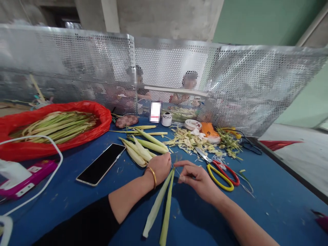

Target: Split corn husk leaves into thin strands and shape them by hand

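Item 1: husk strips [167,211], two, apparently corn; long, flat, tapering, pale green, with a fibrous, ribbed look. Position: middle of the near bench [276,201], between the hands. Long axis runs from the narrow meeting ends at the fingers back toward the wearer, leaning slightly left; free ends splayed in a slim V.

Item 2: left hand [159,168], the nearer, its fist just beside the meeting ends; gold-coloured bangle [154,177] at the wrist. Fingers folded in, inner side hidden; cannot tell what they grip.

Item 3: right hand [196,177], to the right of the strips; forefinger pointing across to the meeting ends, thumb lower and apart from it. A fine pale thread [176,169] shows here; cannot tell whether it is pinched.

Item 4: loose husks [137,153], smooth, curled, cream to green, beyond the left hand.

Item 5: scissors [222,174], steel blades, one yellow loop and one red, beyond the right hand.

Item 6: husk trimmings [179,139], dry, chipped, heaped.

Item 7: smartphone [101,164], glossy black slab, left.

Item 8: red plastic bag [60,150], crinkled, holding long green strips.
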A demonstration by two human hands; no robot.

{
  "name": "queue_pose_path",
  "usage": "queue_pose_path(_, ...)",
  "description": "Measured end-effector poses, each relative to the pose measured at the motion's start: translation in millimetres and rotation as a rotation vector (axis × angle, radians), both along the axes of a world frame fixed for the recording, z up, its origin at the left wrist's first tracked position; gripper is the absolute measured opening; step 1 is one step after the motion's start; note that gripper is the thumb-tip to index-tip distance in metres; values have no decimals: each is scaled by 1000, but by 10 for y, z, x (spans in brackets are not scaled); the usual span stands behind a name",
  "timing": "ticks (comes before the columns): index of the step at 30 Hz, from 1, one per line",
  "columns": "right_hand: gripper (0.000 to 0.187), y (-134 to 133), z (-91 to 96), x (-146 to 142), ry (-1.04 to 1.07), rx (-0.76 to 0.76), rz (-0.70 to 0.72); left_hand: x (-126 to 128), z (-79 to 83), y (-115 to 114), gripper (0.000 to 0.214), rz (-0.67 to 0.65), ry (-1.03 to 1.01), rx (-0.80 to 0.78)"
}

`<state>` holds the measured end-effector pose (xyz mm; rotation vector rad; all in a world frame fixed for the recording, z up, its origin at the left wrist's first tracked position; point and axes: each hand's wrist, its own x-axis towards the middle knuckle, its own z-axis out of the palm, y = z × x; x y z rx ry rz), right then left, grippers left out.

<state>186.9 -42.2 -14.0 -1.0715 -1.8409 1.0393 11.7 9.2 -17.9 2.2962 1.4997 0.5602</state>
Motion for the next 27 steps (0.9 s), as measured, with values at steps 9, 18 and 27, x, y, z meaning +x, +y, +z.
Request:
queue_pose_path(9,37,75,-132,-47,139,-229,-30,16,-34,-12,17,-8,-411,-204)
queue_pose_path(18,31,70,-152,-50,73,-195,-54,128,-46,-79,12,-27,-629,-428)
queue_pose_path(27,22,51,-158,-46,-41,-135,-50,66,-6,-83,18,-135,-453,-225)
